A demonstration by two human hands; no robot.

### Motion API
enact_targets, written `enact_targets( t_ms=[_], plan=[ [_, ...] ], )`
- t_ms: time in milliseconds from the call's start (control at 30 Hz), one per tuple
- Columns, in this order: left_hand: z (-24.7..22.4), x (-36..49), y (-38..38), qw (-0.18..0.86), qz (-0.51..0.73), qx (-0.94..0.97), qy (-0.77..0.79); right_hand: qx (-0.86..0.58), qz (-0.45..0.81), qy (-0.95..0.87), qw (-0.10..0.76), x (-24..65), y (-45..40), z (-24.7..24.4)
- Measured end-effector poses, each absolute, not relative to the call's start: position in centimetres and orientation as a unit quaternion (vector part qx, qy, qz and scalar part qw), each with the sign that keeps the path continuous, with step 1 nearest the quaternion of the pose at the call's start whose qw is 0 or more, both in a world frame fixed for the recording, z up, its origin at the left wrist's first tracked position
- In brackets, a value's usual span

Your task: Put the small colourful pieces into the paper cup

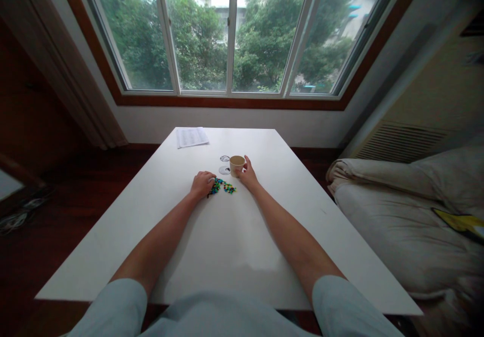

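Note:
Small beads in blue, green, yellow and other colours form two loose clusters [229, 188] on the white table [234, 241]. Against the left cluster rests my left hand [202, 183], its fingers curved over the edge of the beads; the fingertips are partly hidden. My right hand [248, 177] grips a beige cup [237, 165] from its right side, thumb in front and fingers behind. The cup stands upright just behind the beads, and its inside looks bare where it shows. Left of it are two clear round discs [224, 170], one behind the other.
Printed papers [192, 137] lie at the table's far left corner. Beyond the table is a wide window [230, 35] with a brown frame. A pale sofa [385, 216] stands to the right, and a curtain [71, 70] hangs at the left. Cables [22, 213] lie at the far left.

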State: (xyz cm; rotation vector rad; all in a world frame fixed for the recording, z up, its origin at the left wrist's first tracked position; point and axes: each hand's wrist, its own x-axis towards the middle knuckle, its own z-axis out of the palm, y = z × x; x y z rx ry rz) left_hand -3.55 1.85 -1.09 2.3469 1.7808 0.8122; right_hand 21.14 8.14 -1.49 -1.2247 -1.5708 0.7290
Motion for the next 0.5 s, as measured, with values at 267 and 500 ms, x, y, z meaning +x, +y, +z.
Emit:
enact_targets(
  t_ms=[267,500],
  plan=[
    [-1.0,-3.6,2.0,0.045,0.262,0.766,0.585,-0.515,0.277,-0.666,0.462,20.9,8.1,-2.4],
    [-1.3,-3.7,2.2,0.048,0.263,0.768,0.583,-0.469,0.307,-0.686,0.464,21.4,7.9,-2.7]
  ],
)
